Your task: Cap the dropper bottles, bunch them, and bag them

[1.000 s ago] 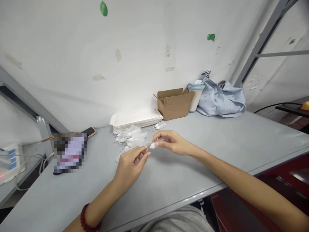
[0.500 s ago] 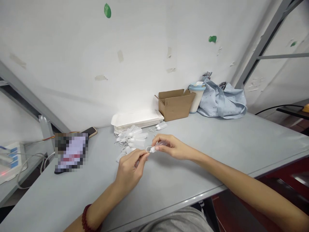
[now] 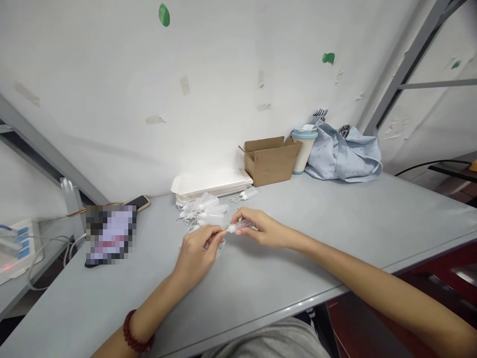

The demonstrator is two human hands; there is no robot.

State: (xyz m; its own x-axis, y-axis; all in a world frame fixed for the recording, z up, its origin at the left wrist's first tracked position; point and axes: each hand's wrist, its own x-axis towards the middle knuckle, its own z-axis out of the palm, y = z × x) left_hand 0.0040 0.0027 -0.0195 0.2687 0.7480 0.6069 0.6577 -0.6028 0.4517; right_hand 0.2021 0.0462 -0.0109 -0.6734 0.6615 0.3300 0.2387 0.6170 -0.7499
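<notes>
My right hand (image 3: 261, 227) holds a small clear plastic bottle (image 3: 244, 225) between thumb and fingers, its white tip pointing left. My left hand (image 3: 201, 248) is pinched at that tip; what lies between its fingertips is too small to make out. Just behind my left hand is a pile of similar clear bottles (image 3: 211, 210) with thin white loops. A few more bottles (image 3: 248, 194) lie apart from the pile, in front of the cardboard box.
Behind the pile lie stacked white envelopes (image 3: 212, 183). A cardboard box (image 3: 272, 161), a lidded cup (image 3: 303, 151) and a light blue bag (image 3: 343, 156) stand along the wall. At left are a phone (image 3: 139, 203), a blurred pouch (image 3: 112, 233) and a power strip (image 3: 22, 246).
Both hands have shifted slightly left with the bottle. The white loop that showed between them is now mostly out of sight, and my left fingertips are nearer the bottle's tip.
</notes>
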